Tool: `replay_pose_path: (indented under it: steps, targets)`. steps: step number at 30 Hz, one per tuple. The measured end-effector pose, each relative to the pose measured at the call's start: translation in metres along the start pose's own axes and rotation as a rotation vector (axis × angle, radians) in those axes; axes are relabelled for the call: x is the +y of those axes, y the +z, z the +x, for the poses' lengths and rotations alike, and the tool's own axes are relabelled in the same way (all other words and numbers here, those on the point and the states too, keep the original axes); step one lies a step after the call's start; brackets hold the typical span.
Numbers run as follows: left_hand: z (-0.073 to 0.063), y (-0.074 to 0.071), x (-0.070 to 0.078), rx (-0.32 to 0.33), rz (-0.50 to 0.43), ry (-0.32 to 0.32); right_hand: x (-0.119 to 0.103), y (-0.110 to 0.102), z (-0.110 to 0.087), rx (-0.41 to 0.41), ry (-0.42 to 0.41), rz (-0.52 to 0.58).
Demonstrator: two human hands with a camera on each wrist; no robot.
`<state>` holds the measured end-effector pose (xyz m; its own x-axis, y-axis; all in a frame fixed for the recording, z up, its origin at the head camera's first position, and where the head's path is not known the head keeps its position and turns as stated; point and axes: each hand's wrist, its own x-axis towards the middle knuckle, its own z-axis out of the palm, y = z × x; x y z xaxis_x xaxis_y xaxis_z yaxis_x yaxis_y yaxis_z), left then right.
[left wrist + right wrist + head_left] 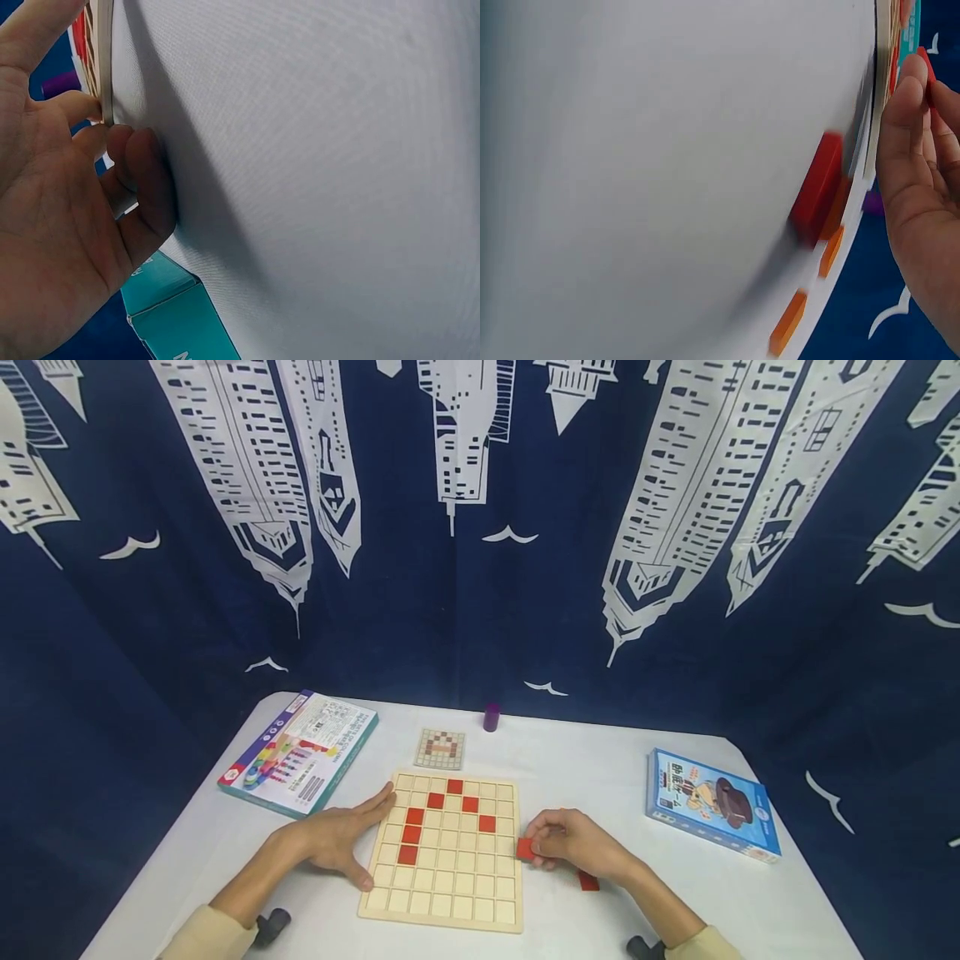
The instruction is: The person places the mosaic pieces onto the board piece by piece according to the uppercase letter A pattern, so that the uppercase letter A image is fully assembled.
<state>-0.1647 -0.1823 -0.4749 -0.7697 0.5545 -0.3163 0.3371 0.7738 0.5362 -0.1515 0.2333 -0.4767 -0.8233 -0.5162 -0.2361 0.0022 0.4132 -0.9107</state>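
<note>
A wooden grid board [445,906] lies on the table, with several red square tiles [411,834] set in its upper cells in a peaked line that runs down the left side. My left hand [333,839] is spread along the board's left edge, thumb and fingertips at the rim. Just past the right edge, my right hand [573,842] pinches a red square tile [524,848] between thumb and fingers. Below that wrist, another red tile [588,881] lies on the table. The right wrist view also has orange tiles [787,324] beyond a red one [817,187].
Behind the board lies a small pattern card [440,749] with a grid picture, and a purple cylinder [491,717] stands near it. A flat game box [300,752] is at the left, a blue box [712,803] at the right. A dark printed curtain [450,610] hangs behind.
</note>
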Motion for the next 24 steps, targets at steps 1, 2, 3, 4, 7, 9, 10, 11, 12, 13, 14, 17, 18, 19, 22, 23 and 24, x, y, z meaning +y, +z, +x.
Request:
replay_pose_path:
  steps: [1, 2, 3, 4, 7, 9, 10, 11, 12, 13, 14, 17, 18, 19, 22, 23, 24]
  targets:
    - [0.000, 0.000, 0.000, -0.001, 0.001, 0.003, -0.002, 0.002, 0.002, -0.003, -0.005, -0.003]
    - [0.001, 0.000, 0.000, -0.001, 0.000, 0.004, -0.004, 0.005, 0.005, -0.004, -0.008, 0.000]
    - [0.001, 0.000, 0.000, -0.001, 0.001, 0.002, -0.005, 0.007, 0.007, -0.004, -0.013, 0.001]
    - [0.002, 0.001, -0.001, -0.001, 0.001, -0.001, -0.007, 0.009, 0.010, -0.004, -0.014, 0.012]
    - [0.002, 0.001, -0.001, -0.003, 0.009, -0.014, -0.009, 0.015, 0.017, 0.001, -0.025, 0.029]
    - [0.002, 0.002, -0.001, -0.003, 0.013, -0.024, -0.010, 0.019, 0.022, 0.010, -0.028, 0.016]
    - [0.002, 0.002, -0.002, -0.002, 0.014, -0.025, -0.011, 0.020, 0.024, 0.014, -0.030, 0.007]
    - [0.002, 0.002, -0.002, -0.002, 0.017, -0.026, -0.011, 0.022, 0.026, 0.018, -0.032, -0.011]
    - [0.001, 0.002, -0.002, -0.002, 0.020, -0.027, -0.011, 0.024, 0.029, 0.023, -0.034, -0.036]
    - [0.001, 0.002, -0.002, -0.001, 0.021, -0.029, -0.012, 0.026, 0.031, 0.027, -0.039, -0.058]
    - [0.001, 0.003, -0.002, 0.001, 0.020, -0.030, -0.012, 0.027, 0.033, 0.033, -0.043, -0.079]
    - [0.001, 0.003, -0.003, 0.002, 0.019, -0.025, -0.013, 0.030, 0.037, 0.050, -0.061, -0.140]
    - [0.001, 0.003, -0.002, 0.002, 0.017, -0.022, -0.013, 0.031, 0.039, 0.057, -0.066, -0.157]
    - [0.001, 0.003, -0.002, 0.003, 0.017, -0.018, -0.014, 0.032, 0.040, 0.062, -0.071, -0.169]
    - [0.001, 0.003, -0.002, 0.002, 0.013, -0.013, -0.014, 0.034, 0.042, 0.075, -0.085, -0.207]
    - [0.001, 0.002, -0.002, 0.002, 0.015, -0.012, -0.014, 0.035, 0.042, 0.080, -0.093, -0.219]
    - [0.001, 0.002, -0.002, 0.003, 0.016, -0.013, -0.015, 0.035, 0.043, 0.084, -0.103, -0.232]
